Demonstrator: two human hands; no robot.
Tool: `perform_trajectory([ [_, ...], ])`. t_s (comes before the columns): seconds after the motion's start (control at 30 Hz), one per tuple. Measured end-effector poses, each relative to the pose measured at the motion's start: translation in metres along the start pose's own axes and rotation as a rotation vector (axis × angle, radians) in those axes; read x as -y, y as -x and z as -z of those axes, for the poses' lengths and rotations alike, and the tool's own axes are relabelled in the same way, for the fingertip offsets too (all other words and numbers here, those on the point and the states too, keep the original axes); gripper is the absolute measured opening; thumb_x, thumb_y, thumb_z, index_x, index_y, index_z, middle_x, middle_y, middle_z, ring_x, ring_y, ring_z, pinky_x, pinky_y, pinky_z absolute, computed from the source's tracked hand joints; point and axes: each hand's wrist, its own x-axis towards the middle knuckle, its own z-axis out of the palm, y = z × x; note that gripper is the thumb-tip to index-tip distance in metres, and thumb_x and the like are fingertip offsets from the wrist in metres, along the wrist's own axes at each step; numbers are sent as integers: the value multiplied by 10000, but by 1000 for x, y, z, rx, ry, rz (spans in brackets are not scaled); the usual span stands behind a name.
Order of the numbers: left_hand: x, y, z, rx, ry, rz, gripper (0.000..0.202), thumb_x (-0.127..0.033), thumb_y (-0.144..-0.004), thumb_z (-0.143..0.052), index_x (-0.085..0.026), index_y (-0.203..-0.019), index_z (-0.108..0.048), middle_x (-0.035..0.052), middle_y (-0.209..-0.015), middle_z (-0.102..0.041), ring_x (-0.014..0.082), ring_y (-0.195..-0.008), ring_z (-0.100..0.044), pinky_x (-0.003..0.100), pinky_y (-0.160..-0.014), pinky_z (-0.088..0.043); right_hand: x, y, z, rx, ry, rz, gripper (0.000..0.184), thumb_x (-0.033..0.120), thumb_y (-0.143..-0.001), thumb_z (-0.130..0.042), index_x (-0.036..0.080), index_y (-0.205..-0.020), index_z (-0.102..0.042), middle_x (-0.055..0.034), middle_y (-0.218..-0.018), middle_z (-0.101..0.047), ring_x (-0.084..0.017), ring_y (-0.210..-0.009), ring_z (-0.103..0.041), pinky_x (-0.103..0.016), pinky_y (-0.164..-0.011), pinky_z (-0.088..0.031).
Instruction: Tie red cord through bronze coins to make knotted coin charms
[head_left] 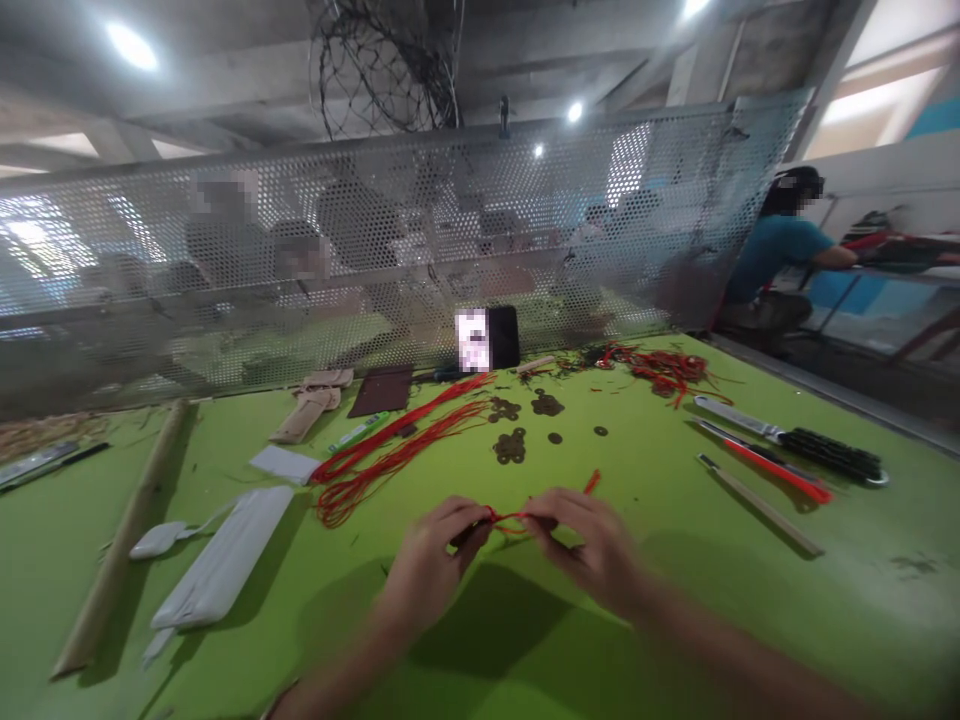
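Observation:
Between my two hands a short red cord (511, 517) is stretched just above the green table. My left hand (439, 550) pinches one end near a small knot. My right hand (589, 545) pinches the other end between thumb and fingers, and a red cord tail (592, 483) sticks up behind it. Beyond my hands lie small piles of round dark coins with holes (510, 446), and two coins lie apart from them. Left of the coins, bundles of long red cord (397, 450) are spread out.
A bamboo stick (124, 540) and a white wrapped packet (225, 560) lie at left. At right are a black-wrapped tool (825, 455), a red cutter (780, 465) and a thin stick (761, 507). Behind stand a phone (504, 338) and a perforated metal screen (360, 260). A person (787, 245) sits beyond.

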Motion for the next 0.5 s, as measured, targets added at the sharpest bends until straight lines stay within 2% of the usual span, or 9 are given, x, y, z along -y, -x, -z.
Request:
perform_trajectory([
  [0.2, -4, 1, 0, 29, -20, -15, 194, -251, -847, -510, -237, -927, -686, 50, -869, -678, 154, -704, -617, 248, -660, -471, 0, -5, 6, -56, 26, 20, 105, 100, -816, -565, 161, -876, -627, -45, -739, -657, -137, -649, -606, -240, -554, -517],
  [0.33, -6, 1, 2, 73, 17, 33, 189, -229, -838, -510, -213, -913, -683, 56, -854, -673, 152, -686, -608, 243, -637, -468, 3, -5, 6, -70, 18, 62, 184, 99, -812, -579, 191, -962, -632, -49, -837, -679, -149, -756, -639, -274, -678, -558],
  [0.43, -5, 0, 2, 56, 59, 82, 164, -242, -822, -529, -199, -849, -685, 54, -818, -671, 155, -674, -601, 253, -642, -470, 4, -8, 13, -147, -3, 28, 224, 99, -823, -560, 208, -1006, -629, -61, -944, -671, -163, -867, -634, -308, -770, -556],
  [0.5, -3, -1, 1, 39, 85, 132, 153, -257, -810, -544, -196, -813, -683, 48, -790, -670, 151, -655, -594, 252, -629, -470, 2, -11, 20, -235, -17, -30, 225, 108, -828, -550, 218, -1005, -633, -64, -980, -660, -172, -895, -626, -325, -772, -559],
])
